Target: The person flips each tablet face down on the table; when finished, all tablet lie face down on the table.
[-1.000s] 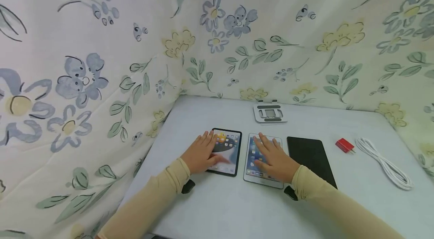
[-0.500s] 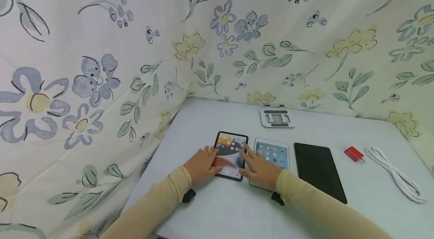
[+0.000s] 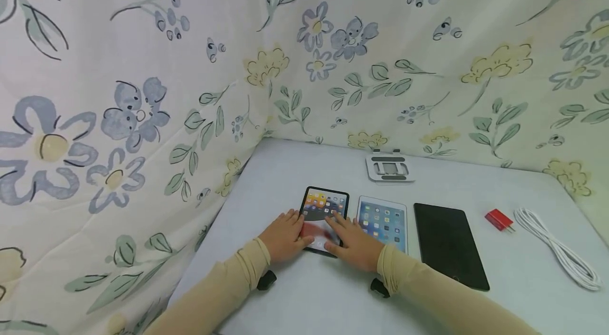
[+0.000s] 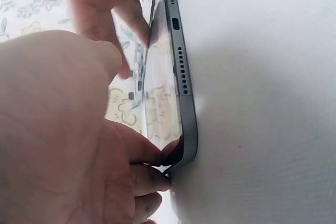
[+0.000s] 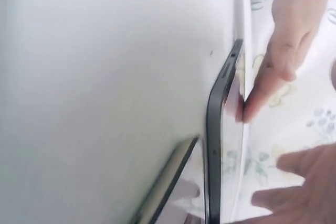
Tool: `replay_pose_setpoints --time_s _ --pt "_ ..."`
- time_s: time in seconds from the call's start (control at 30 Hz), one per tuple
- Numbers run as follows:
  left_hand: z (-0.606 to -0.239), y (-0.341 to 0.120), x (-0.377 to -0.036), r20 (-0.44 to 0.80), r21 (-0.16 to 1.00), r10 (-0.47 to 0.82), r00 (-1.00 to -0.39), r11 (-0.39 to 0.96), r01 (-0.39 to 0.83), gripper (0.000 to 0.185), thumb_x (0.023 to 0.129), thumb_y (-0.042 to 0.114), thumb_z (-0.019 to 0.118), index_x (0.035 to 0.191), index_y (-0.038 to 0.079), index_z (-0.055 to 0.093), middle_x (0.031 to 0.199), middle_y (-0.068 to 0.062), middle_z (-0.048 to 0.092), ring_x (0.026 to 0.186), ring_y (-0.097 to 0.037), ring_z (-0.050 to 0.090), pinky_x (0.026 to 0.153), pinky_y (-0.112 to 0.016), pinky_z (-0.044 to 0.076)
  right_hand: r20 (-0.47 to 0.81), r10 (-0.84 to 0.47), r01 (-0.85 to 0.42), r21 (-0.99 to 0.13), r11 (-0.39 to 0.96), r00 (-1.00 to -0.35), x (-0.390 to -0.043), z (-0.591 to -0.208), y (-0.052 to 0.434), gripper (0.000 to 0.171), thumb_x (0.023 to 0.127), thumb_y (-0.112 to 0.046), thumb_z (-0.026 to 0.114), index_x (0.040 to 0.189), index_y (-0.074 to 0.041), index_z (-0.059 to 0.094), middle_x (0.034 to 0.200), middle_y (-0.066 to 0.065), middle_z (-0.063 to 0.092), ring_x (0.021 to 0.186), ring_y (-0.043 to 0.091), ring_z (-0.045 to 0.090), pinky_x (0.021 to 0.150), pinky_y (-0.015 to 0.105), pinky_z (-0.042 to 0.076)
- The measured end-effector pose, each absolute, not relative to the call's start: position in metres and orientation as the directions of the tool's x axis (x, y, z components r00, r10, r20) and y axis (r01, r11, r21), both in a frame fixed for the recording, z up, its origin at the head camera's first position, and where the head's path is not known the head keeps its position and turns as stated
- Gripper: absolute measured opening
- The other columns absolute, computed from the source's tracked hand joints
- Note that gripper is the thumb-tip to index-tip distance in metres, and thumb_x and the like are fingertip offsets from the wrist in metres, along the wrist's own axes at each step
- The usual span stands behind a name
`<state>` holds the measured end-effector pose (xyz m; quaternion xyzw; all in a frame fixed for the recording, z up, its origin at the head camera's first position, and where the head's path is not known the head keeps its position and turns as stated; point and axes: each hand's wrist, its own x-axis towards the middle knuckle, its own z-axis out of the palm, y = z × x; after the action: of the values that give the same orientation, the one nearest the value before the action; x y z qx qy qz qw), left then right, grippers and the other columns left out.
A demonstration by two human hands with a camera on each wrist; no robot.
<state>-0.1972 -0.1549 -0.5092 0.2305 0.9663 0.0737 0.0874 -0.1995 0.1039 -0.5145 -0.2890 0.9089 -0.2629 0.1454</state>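
Observation:
A dark-edged tablet [image 3: 325, 203] with its screen lit lies flat on the table in the head view. My left hand [image 3: 283, 238] lies along its left side, fingertips touching the edge near a corner in the left wrist view. Over the lower right of that tablet, my right hand [image 3: 356, 242] is spread with straight fingers; whether they touch the screen I cannot tell. Just right is a white tablet [image 3: 386, 220], lit too and partly hidden by the right hand and sleeve. The right wrist view shows the dark-edged tablet [image 5: 214, 129] close beside the white one [image 5: 170, 184].
A black tablet [image 3: 449, 244] lies farther right, its lower edge near the right sleeve. Beyond it are a red plug charger [image 3: 498, 219] and a coiled white cable [image 3: 556, 250]. A silver folding stand [image 3: 391, 168] sits at the back, before a flowered curtain [image 3: 304, 60].
My right hand has moved left, off the white tablet's screen and over to the dark-edged tablet. My left hand has slid down and off that screen to its left edge. The view has shifted slightly.

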Motion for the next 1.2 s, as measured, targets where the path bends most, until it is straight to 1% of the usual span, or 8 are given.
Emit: replay_pose_setpoints --time_s 0.1,0.27,0.57,0.73,0.87,1.0,1.1,1.2 --pt "-0.512 -0.151 -0.197 -0.141 0.161 0.457 -0.878 0.886 0.435 0.081 0.111 0.059 0.044 0.156 -0.009 0.047 0.163 -0.026 0.043 0.155 -0.039 0.034 0.127 -0.051 0.025 -0.088 -0.597 -0.418 -0.633 0.652 -0.797 -0.198 -0.515 0.104 0.075 0.112 -0.053 0.049 0.171 -0.013 0.027 0.176 0.015 0.018 0.160 0.039 0.019 0.127 0.063 0.005" --pt "-0.510 -0.147 -0.197 -0.126 0.122 0.467 -0.875 0.883 0.454 0.075 0.113 0.053 0.043 0.154 -0.009 0.050 0.160 -0.026 0.047 0.153 -0.039 0.038 0.126 -0.052 0.027 -0.032 -0.595 -0.407 -0.700 0.587 -0.803 -0.196 -0.515 0.109 0.068 0.114 -0.040 0.050 0.171 -0.010 0.026 0.176 0.016 0.020 0.161 0.039 0.016 0.127 0.063 0.004" --pt "-0.508 -0.142 -0.200 -0.104 0.158 0.463 -0.880 0.881 0.445 0.062 0.115 0.040 0.045 0.150 -0.010 0.053 0.154 -0.027 0.053 0.148 -0.040 0.046 0.124 -0.053 0.032 0.106 -0.612 -0.500 -0.692 0.520 -0.784 -0.185 -0.500 0.114 0.068 0.112 -0.032 0.055 0.171 -0.012 0.028 0.176 0.014 0.020 0.158 0.049 0.016 0.125 0.067 0.007" --pt "-0.511 -0.139 -0.203 -0.077 0.285 0.483 -0.872 0.849 0.445 0.061 0.116 0.040 0.040 0.152 -0.008 0.053 0.154 -0.025 0.054 0.147 -0.038 0.048 0.123 -0.054 0.032 0.210 -0.606 -0.563 -0.673 0.480 -0.768 -0.182 -0.490 0.116 0.069 0.110 -0.028 0.059 0.171 -0.016 0.029 0.176 0.012 0.022 0.158 0.051 0.015 0.124 0.069 0.009" --pt "-0.511 -0.133 -0.205 -0.028 0.446 0.528 -0.849 0.767 0.462 0.061 0.118 0.046 0.031 0.151 0.003 0.059 0.152 -0.014 0.060 0.144 -0.031 0.053 0.122 -0.060 0.031 0.332 -0.623 -0.655 -0.639 0.403 -0.708 -0.180 -0.479 0.115 0.071 0.109 -0.028 0.062 0.171 -0.014 0.030 0.177 0.009 0.019 0.160 0.046 0.016 0.126 0.067 0.006" --pt "-0.502 -0.126 -0.204 0.008 0.549 0.573 -0.819 0.682 0.483 0.068 0.117 0.053 0.023 0.156 0.008 0.055 0.152 -0.006 0.061 0.143 -0.025 0.053 0.122 -0.061 0.031 0.396 -0.646 -0.718 -0.596 0.359 -0.652 -0.178 -0.470 0.113 0.071 0.111 -0.038 0.058 0.171 -0.013 0.029 0.178 0.007 0.016 0.161 0.039 0.015 0.127 0.063 0.004" --pt "-0.492 -0.123 -0.203 0.043 0.594 0.577 -0.816 0.642 0.485 0.068 0.117 0.053 0.025 0.163 0.008 0.046 0.154 -0.008 0.058 0.143 -0.026 0.053 0.121 -0.055 0.036 0.406 -0.653 -0.732 -0.581 0.356 -0.639 -0.179 -0.468 0.112 0.071 0.111 -0.041 0.055 0.171 -0.015 0.028 0.178 0.005 0.013 0.162 0.036 0.014 0.129 0.058 0.005" --pt "-0.483 -0.121 -0.204 0.108 0.633 0.569 -0.815 0.593 0.497 0.061 0.117 0.046 0.035 0.165 0.009 0.041 0.156 -0.009 0.055 0.144 -0.026 0.052 0.119 -0.050 0.041 0.396 -0.653 -0.722 -0.594 0.355 -0.646 -0.181 -0.468 0.111 0.073 0.111 -0.039 0.056 0.172 -0.016 0.023 0.179 0.003 0.009 0.163 0.033 0.012 0.129 0.056 0.005"
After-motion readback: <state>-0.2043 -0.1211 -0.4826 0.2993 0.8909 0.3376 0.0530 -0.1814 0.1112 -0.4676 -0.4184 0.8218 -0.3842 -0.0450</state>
